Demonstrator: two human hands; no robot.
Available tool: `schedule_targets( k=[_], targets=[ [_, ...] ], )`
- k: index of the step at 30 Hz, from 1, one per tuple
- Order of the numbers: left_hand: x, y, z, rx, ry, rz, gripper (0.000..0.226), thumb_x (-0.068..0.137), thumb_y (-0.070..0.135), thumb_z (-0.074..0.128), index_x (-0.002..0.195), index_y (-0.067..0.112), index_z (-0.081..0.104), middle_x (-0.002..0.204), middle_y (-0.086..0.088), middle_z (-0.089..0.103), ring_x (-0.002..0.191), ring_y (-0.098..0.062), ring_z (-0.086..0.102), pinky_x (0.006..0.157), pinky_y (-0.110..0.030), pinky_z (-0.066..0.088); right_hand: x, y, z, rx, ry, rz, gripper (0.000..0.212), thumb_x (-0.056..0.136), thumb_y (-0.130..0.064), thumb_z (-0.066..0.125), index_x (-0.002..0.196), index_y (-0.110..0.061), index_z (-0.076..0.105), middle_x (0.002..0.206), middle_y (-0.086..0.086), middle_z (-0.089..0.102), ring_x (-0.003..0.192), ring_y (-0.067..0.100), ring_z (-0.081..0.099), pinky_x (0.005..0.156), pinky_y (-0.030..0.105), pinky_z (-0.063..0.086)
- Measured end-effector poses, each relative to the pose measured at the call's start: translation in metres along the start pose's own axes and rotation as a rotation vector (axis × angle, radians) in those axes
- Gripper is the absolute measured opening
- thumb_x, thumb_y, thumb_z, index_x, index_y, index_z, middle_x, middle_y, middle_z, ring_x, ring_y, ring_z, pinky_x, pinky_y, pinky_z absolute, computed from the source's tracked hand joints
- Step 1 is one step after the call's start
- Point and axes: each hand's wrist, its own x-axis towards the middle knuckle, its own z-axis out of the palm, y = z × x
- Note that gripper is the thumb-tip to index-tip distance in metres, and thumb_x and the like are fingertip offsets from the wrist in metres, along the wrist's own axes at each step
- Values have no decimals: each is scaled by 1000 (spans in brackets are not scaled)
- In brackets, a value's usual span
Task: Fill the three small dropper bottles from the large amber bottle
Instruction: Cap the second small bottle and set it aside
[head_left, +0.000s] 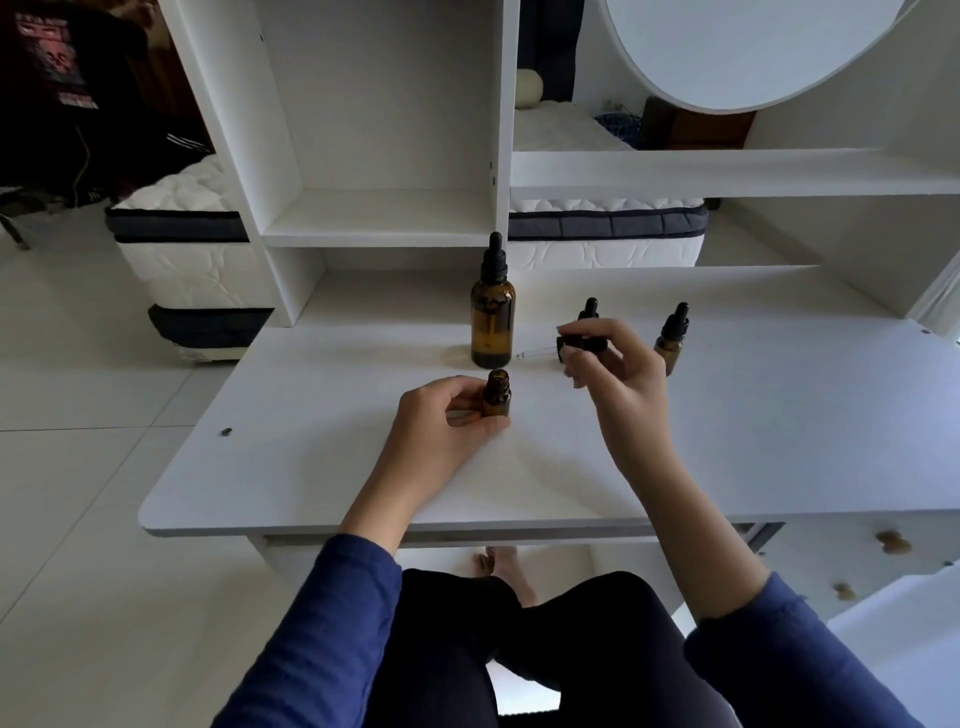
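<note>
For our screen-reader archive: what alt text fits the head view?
A left hand steadies an uncapped small bottle on a white desk, while the right hand holds its dropper cap. Behind stand a capped large amber bottle and two capped small bottles.

A bedroom at home: a quilted white mattress with dark grey edging (176, 228) lies at the left behind the white laminate dressing tabletop (322, 467), with a round white-framed mirror (737, 52) at upper right above white open shelves (379, 218).

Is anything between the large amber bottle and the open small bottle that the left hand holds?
Nothing visible. The large amber bottle stands just behind the open small bottle, bare desk between them. The right hand, holding the removed dropper, is off to the side.
</note>
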Motion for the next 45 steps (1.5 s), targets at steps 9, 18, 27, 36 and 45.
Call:
schedule_targets(
  k=[9,18,27,36,45],
  targets=[
    [-1,3,0,-10,5,-30,24,74,13,76,97,16,71,91,5,74,87,-6,69,88,-25,54,9,-14,17,-255,-202,-111,14,66,-10,63,77,-17,69,81,2,59,59,15,51,56,18,40],
    [-2,3,1,-55,-4,-35,23,75,10,76,96,16,70,89,4,74,86,-5,69,84,-22,52,22,-14,25,-571,-479,-158,20,70,-18,70,89,-13,67,80,0,60,59,7,50,56,13,42],
    [-1,1,-1,-28,-3,-4,27,74,10,77,99,18,71,90,4,74,87,-7,69,85,-23,53,15,12,30,-497,-230,-213,26,70,-22,79,65,-17,54,62,-8,50,56,6,47,52,11,37],
    [0,2,0,-75,5,-28,20,74,7,76,92,17,72,85,4,74,82,-4,70,79,-15,54,0,20,24,-236,-269,-215,26,84,-13,62,109,-15,64,98,-3,70,94,9,65,84,26,54],
    [-1,2,0,-85,-4,-37,21,76,9,75,94,17,72,87,3,75,85,-5,70,81,-18,55,-2,21,24,-227,-289,-248,29,88,-16,59,117,-16,60,106,-2,67,103,8,62,88,25,52]
  ],
)
